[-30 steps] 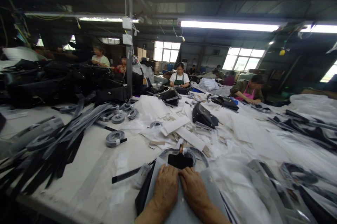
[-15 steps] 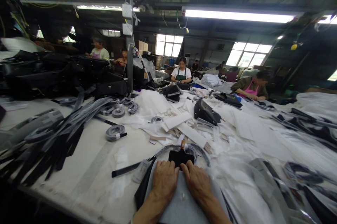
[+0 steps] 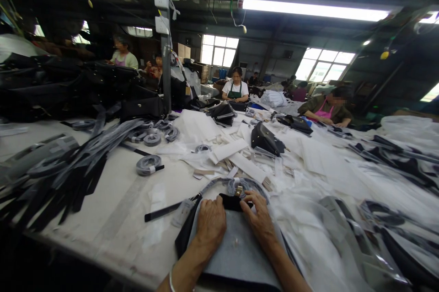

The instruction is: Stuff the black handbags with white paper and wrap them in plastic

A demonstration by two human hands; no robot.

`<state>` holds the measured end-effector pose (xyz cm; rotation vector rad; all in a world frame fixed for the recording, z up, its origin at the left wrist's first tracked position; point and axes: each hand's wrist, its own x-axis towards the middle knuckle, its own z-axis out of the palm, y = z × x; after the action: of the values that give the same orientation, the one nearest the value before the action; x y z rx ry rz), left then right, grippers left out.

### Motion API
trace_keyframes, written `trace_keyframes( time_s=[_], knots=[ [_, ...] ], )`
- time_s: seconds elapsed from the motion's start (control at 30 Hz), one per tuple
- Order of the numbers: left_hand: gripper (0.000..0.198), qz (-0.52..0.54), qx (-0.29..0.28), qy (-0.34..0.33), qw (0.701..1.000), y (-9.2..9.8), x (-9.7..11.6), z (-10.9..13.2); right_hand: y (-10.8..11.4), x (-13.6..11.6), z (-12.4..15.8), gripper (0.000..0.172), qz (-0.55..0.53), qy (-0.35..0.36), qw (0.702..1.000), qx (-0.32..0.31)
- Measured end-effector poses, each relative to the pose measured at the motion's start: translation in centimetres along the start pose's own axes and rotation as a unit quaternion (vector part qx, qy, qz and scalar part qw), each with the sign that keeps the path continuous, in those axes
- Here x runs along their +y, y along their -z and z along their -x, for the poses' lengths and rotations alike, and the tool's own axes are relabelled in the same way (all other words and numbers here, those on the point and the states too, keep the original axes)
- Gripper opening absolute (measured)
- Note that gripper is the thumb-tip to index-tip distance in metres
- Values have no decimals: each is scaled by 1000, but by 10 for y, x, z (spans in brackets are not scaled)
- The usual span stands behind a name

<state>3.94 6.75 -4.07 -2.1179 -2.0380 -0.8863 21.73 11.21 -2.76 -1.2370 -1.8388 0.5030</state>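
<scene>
A black handbag (image 3: 187, 228) lies in front of me, its face covered by a pale grey sheet (image 3: 236, 255). At the bag's far edge is a short black flap (image 3: 230, 201), with a small gold-coloured metal clasp (image 3: 239, 190) just beyond it. My left hand (image 3: 211, 221) is closed, fingers curled over the far edge at the flap's left end; its fingertips are hidden. On the other side, my right hand (image 3: 258, 216) has thumb and fingers apart at the flap's right end, close to the clasp. A wrapped strap (image 3: 209, 185) arcs behind the bag.
Wrapped strap coils (image 3: 148, 164) and a heap of long black strips (image 3: 85, 164) lie to the left. Papers (image 3: 229, 150) and another black bag (image 3: 265, 139) are farther back. Plastic wrapping (image 3: 305, 237) spreads to the right. Co-workers (image 3: 235, 86) sit across the table.
The black flap, which stood up beyond my fingers, is now lower and foreshortened at the edge. My right hand's fingers have lifted and spread towards the clasp. The view has tilted slightly down.
</scene>
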Motion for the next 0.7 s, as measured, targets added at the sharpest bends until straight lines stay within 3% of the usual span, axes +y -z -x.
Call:
trace_keyframes(
  time_s=[0.17,0.3,0.43,0.5,0.7],
  knots=[
    [36,67,37,58,995,-1,-11,-1,11,-10,6,56,-122,-14,990,-71],
    [33,141,64,63,986,14,-20,-7,15,-19,6,59,-82,15,992,-93],
    [18,202,41,-19,978,35,-13,-5,15,-25,5,44,-29,47,989,-138],
    [9,221,5,-83,972,42,-5,-1,14,-28,5,34,-27,43,989,-136],
    [6,218,-99,-229,943,50,7,10,9,-30,9,14,7,68,988,-136]
  ],
)
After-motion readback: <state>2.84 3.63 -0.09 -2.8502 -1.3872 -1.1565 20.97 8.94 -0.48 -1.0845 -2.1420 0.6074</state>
